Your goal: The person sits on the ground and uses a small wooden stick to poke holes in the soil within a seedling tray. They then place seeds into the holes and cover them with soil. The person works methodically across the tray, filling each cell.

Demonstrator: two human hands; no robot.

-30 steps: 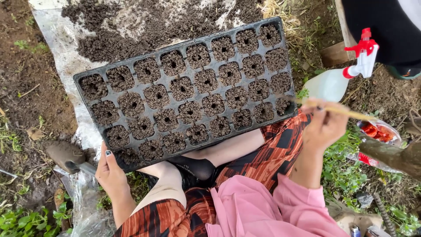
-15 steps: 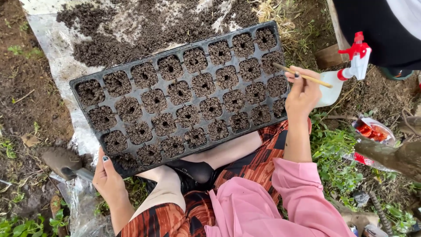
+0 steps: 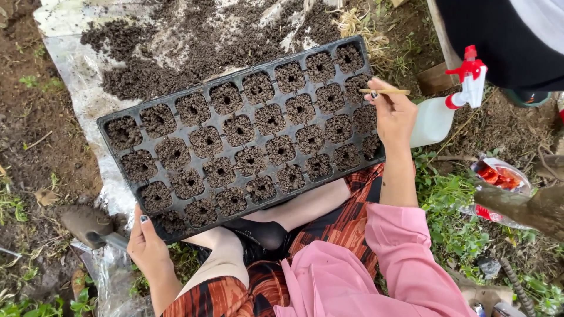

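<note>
Overhead, right hand point(image 3: 395, 114) pinching stick point(image 3: 385, 91); left hand point(image 3: 147, 246) clasping seed tray point(image 3: 176, 230) corner.

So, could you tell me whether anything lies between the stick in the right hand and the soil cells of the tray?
Nothing visible does. The right hand holds the thin stick over the black seed tray at its right end, and the soil cells beneath lie uncovered.

Matt black plastic tray point(image 3: 194, 126), crumbly soil point(image 3: 147, 76)

Black tray, dark brown soil

Black seed tray point(image 3: 194, 132), pale tan stick point(image 3: 385, 91), pink sleeve point(image 3: 388, 235), white spray bottle point(image 3: 435, 117) with red trigger.
</note>
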